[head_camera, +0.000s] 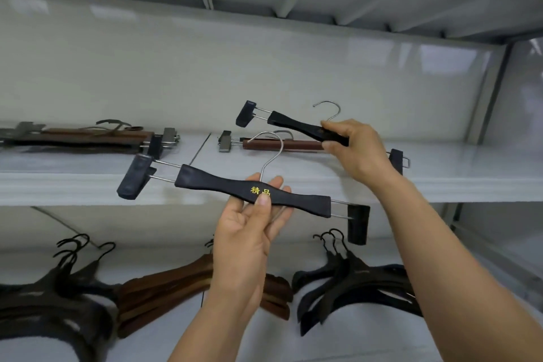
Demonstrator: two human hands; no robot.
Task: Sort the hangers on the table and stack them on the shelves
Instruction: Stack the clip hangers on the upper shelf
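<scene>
Right hand (354, 151) grips a black clip hanger (293, 125); set it clear of the brown hanger (282, 144) left of the hand. Left hand (249, 229) pinches a second hanger (211, 182): stack next, hooks aligned.

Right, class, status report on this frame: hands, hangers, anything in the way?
Left hand holds black clip hanger with gold lettering. Right hand grips second black clip hanger over upper shelf. Brown clip hanger lies beneath it.
</scene>
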